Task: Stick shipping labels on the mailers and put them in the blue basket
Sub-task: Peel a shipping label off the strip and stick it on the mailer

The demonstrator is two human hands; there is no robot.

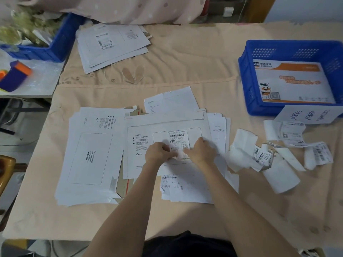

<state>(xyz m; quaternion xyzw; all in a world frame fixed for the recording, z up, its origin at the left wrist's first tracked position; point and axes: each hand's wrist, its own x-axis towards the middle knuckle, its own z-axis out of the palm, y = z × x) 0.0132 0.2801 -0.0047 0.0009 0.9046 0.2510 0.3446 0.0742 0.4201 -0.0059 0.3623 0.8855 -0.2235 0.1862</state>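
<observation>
Fingers of both hands curl onto the lower edge of a white printed shipping label point(178, 140), the left hand point(159, 152) and right hand point(201, 151) pinching and pressing it inside the outlined box of a flat white cardboard mailer point(148, 145) at the middle of a peach cloth-covered table point(185, 62). More white mailers lie just left in a stack point(89, 154), and another pile point(111, 45) sits at the far side. To the right, a blue perforated plastic basket point(248, 80) holds one orange-and-white courier envelope point(291, 82). Between basket and hands, loose labels and curled white backing strips point(274, 156) lie scattered on the cloth.
</observation>
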